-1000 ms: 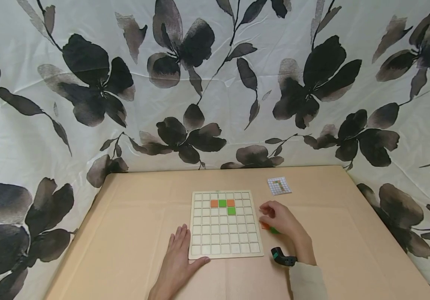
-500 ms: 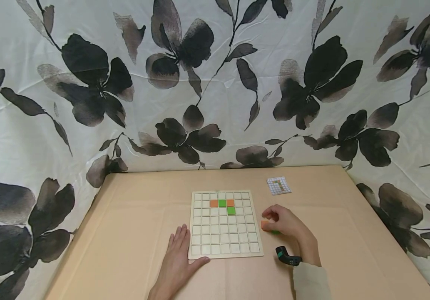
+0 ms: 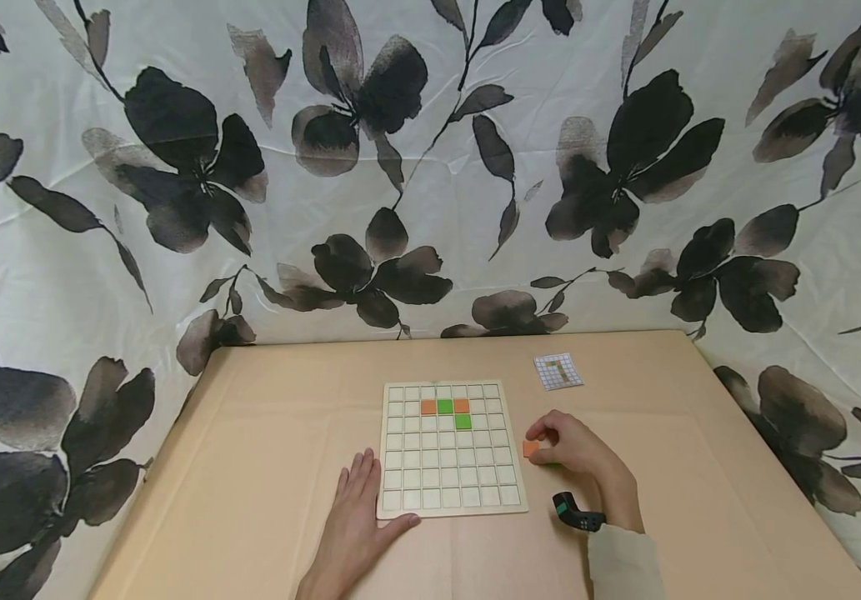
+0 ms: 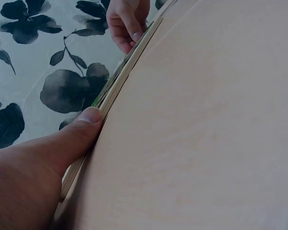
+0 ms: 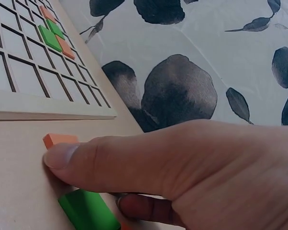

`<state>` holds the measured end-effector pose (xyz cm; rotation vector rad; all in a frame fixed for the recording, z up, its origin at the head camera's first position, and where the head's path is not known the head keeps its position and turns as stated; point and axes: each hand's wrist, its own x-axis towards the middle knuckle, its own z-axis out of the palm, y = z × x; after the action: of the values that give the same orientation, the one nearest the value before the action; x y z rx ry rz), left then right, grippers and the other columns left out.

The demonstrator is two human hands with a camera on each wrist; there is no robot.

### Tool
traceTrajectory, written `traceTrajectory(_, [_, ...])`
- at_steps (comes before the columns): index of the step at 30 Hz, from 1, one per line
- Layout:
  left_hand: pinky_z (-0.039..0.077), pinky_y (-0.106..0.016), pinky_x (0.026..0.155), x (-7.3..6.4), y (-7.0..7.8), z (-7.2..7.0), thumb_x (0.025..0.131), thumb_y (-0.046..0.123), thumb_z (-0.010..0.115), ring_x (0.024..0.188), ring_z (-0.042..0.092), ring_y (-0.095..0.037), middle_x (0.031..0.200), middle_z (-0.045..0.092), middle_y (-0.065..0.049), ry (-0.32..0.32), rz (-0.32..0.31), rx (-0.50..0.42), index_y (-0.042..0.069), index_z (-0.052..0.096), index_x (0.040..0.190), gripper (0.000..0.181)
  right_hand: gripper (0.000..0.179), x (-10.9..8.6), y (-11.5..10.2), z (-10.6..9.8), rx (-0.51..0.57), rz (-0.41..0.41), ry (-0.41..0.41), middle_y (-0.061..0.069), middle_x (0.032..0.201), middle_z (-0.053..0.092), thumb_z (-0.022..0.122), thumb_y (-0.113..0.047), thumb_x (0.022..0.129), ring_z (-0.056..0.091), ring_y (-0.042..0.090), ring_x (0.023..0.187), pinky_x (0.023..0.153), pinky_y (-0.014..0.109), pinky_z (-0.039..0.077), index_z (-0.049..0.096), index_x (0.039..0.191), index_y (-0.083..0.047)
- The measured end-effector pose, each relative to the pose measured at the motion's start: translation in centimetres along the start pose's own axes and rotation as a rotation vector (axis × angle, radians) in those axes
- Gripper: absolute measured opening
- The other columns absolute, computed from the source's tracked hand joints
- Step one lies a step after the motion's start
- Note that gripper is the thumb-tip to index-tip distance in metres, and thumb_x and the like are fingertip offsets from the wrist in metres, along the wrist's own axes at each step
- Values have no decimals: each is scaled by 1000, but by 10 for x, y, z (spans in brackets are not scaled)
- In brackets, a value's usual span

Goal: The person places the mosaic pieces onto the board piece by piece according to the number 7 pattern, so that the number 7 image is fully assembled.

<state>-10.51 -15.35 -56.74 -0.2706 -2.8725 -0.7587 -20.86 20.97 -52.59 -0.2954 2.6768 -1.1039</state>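
Right hand [image 3: 583, 454] pinches an orange tile [image 3: 530, 449] just right of the grid board [image 3: 448, 477]; a light grip should avoid nudging the green tile [image 5: 89, 211]. Left hand [image 3: 358, 512], fingers straight, touches the board, ideally steadying it.

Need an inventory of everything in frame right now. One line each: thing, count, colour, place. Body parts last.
Grid board: 1, cream, on table between hands
Orange board tiles: 2, orange, second row from far edge
Green board tiles: 2, green, one between the orange pair, one in third row
Loose orange tile: 1, orange, right of board
Loose green tile: 1, green, beside it
Orange sliver: 1, orange, past green tile; mostly hidden
Pattern card: 1, white, far right of board
Table: 1, tan, under everything
Floral cloth: white and black, behind table
Wrist device: 1, black, right wrist
Sleeve: 1, cream, right arm
Left hand: 1, at board's left edge
Right hand: 1, at loose orange tile
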Motion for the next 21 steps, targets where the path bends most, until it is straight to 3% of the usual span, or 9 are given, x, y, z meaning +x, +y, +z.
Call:
traceTrajectory(16, [19,-46,128,0,-3,3,77,70,70,152,29,-35,162,33,-20,17,16,8,-7,44,147,107,23,0,-1,4,26,5,9,2,83,55,83,-8,78,49,17,81,63,21,42,66,94,-10])
traceTrajectory(21, [18,-46,128,0,-4,3,76,70,70,153,28,-35,162,33,-20,12,12,2,-7,43,147,108,18,0,-2,4,29,5,20,1,81,55,78,-5,83,50,17,80,63,20,43,66,95,-11])
